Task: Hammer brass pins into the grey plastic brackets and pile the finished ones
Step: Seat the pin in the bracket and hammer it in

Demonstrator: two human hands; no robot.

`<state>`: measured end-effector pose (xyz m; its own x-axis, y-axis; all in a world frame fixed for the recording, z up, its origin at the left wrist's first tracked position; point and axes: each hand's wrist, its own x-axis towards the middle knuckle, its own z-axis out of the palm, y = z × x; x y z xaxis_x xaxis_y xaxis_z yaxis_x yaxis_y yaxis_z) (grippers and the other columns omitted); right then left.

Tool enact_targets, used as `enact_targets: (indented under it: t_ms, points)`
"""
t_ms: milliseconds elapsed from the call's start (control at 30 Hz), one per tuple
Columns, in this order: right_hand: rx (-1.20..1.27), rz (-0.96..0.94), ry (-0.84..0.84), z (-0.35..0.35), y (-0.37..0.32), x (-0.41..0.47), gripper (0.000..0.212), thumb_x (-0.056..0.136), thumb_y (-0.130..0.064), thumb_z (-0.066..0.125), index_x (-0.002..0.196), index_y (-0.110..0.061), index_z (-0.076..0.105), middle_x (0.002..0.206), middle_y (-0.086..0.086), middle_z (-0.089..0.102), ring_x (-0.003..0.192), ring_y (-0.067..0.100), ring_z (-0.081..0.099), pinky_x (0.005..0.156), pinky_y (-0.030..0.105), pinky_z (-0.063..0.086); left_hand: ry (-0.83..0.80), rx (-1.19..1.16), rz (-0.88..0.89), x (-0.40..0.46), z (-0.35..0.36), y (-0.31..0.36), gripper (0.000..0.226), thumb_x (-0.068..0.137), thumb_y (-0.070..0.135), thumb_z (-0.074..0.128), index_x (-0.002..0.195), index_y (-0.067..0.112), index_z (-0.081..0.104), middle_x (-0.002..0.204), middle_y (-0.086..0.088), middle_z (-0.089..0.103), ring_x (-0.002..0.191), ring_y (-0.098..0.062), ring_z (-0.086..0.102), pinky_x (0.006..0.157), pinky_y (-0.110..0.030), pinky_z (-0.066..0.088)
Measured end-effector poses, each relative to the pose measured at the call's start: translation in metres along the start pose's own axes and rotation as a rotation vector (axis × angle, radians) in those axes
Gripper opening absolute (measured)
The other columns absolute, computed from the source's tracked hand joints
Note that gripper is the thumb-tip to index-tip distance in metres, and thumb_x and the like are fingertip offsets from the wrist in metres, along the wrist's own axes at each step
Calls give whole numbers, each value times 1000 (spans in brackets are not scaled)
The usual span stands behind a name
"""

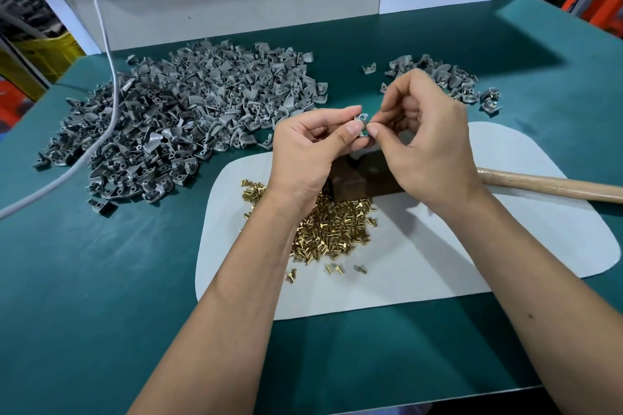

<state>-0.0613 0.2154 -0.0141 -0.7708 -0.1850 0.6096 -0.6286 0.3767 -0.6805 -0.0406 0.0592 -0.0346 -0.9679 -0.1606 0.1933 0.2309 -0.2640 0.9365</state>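
My left hand (310, 148) pinches a small grey plastic bracket (362, 121) between thumb and fingers, held above the dark block (357, 184). My right hand (428, 141) meets it from the right, its thumb and forefinger pinched at the bracket's edge; whether a pin sits between them is hidden. A heap of brass pins (333, 229) lies on the white mat (505, 246), partly under my left wrist. A large heap of grey brackets (182, 121) covers the table's left. A smaller pile of brackets (448, 77) lies at the back right.
A hammer's wooden handle (553, 189) lies across the mat to the right, its head hidden behind my right hand. A grey cable (111, 84) hangs down over the left bracket heap. White panels stand behind the green table (101, 280).
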Motion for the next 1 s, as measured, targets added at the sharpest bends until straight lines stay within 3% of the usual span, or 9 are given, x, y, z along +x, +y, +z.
enact_targets:
  t_ms: [167, 400, 767, 1000]
  points:
    - [-30, 11, -21, 0, 3, 0, 27, 81, 1, 72, 90, -15, 52, 79, 0, 65, 73, 12, 64, 66, 27, 54, -29, 25, 8, -1, 0, 1, 19, 85, -11, 72, 100, 1, 75, 83, -9, 77, 72, -17, 73, 73, -24, 61]
    - [-66, -7, 0, 0, 6, -2, 21, 81, -2, 72, 88, -10, 55, 78, 1, 65, 72, 16, 64, 67, 38, 55, 11, 40, 11, -2, 6, -3, 18, 86, -9, 72, 100, 2, 75, 84, -11, 77, 72, -18, 73, 73, -24, 61]
    - [-96, -168, -25, -9, 5, 2, 10, 87, -8, 73, 97, -8, 73, 88, -1, 74, 84, 8, 70, 79, 30, 59, 9, -73, -118, 1, 1, 5, 18, 93, -5, 65, 110, -7, 70, 87, -16, 75, 69, -17, 73, 69, -19, 58]
    - [-184, -233, -28, -8, 9, 3, 7, 91, -9, 71, 93, -8, 77, 89, 0, 71, 84, 11, 64, 80, 24, 50, 7, -34, -135, 0, 2, 8, 13, 98, 3, 63, 100, -5, 73, 88, -17, 74, 68, -20, 72, 67, -20, 59]
